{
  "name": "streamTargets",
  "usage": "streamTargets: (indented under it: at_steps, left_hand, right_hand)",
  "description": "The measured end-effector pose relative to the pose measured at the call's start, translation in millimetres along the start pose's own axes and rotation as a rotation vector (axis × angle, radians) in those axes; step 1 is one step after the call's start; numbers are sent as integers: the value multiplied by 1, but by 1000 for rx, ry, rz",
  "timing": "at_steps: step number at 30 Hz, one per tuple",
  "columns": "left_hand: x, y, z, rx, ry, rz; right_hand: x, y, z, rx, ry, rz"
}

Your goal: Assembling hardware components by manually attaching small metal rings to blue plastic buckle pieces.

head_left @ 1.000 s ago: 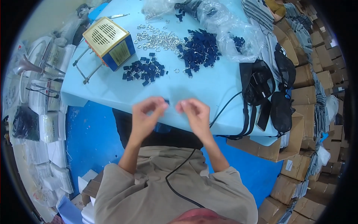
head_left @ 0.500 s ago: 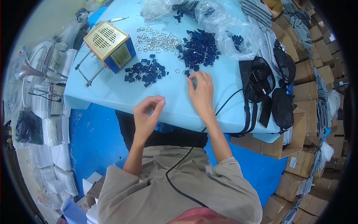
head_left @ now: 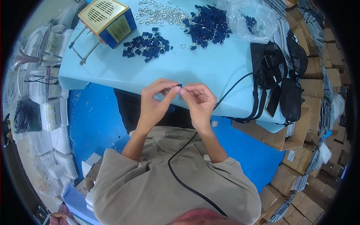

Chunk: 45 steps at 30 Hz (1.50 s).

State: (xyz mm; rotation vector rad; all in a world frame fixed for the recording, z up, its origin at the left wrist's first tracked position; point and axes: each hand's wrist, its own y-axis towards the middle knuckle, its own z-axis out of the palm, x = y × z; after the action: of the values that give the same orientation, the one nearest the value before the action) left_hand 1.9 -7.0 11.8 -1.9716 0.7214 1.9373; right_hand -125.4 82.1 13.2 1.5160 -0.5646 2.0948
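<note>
My left hand and my right hand meet at the table's near edge, thumbs and fingertips pinched together. Between them is a small dark blue fabric tab, mostly covered by the fingers; whether a ring is on it I cannot tell. Farther back lies a small pile of dark blue tabs with metal rings. A larger heap of dark blue tabs is to its right, beside a spread of loose silver rings. One ring and one tab lie apart in front of the heap.
A gold and blue box-shaped device with metal legs stands at the left. Clear plastic bags lie at the back right. A black mesh bag and a phone sit on the right side. A black cable runs past my right hand.
My right hand has come back from the heap toward me with a tab. Both hands have come together on it. The tabletop sits higher in view.
</note>
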Motion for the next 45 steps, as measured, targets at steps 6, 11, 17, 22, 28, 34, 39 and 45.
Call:
streamTargets:
  at_steps: [6,11,17,22,28,34,39,45]
  left_hand:
    - [7,-16,8,-24,-125,-100]
    - [4,-22,14,-69,-183,-166]
    - [8,-22,8,-45,5,-72]
    - [5,-23,12,-75,41,-86]
    - [4,-25,15,-126,61,-64]
    - [7,-29,16,-150,64,-49]
    - [8,-29,15,-159,119,12]
    - [14,-31,7,-51,28,-92]
  right_hand:
    - [-19,-20,4,-69,94,-63]
    - [-35,-28,4,-154,108,-177]
    - [-26,-27,10,-143,54,-136]
    - [-34,-24,-4,-42,-103,-289]
    - [-18,-22,3,-96,-61,-148]
    - [-26,-25,-4,-54,-89,-178]
    - [-24,-28,-5,-63,-105,-190]
    - [-23,-33,-6,-86,156,28]
